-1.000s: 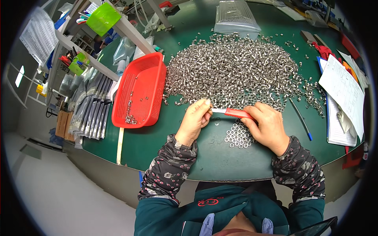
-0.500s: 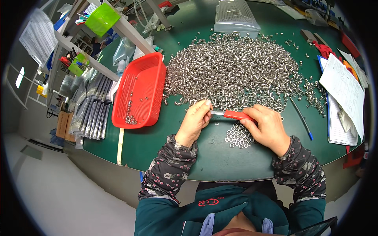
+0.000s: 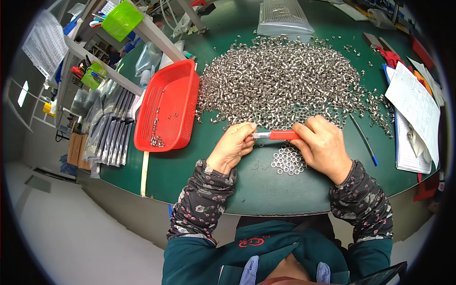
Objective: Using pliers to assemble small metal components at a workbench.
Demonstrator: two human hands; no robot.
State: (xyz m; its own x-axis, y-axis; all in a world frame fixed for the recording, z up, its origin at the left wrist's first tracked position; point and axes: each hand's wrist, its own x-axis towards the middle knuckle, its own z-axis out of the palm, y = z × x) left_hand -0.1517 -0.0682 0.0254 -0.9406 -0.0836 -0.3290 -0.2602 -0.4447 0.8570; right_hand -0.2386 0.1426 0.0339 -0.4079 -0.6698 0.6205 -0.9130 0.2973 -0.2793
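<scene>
The right hand is clamped around the red-handled cutter with a short flat metal blade, which lies level above the table and points toward the person's left. The left hand has thumb and forefinger bent in at the blade's tip; whether they are clamped on a small piece there, or on the blade itself, I cannot tell, as the fingertips hide it. The likeliest mishap, as I judge it, is a nicked left thumb or finger, should the blade skid off something hard and smooth, since the bare skin sits right at its end. A small part could also spring from the pinch and be lost in the heap, or a sweeping wrist could scatter the loose group of thin silvery metal rings lying just below the right hand. These rings are round and lie flat, mostly in one layer. Beyond the hands spreads a broad, glinting heap of short metal tubes and rings, rough and jumbled in outline. Left of it stands a red plastic basket with perforated walls, holding a few metal bits. Everything rests on a smooth dark-green table; a slim blue-ended pen lies to the right.
</scene>
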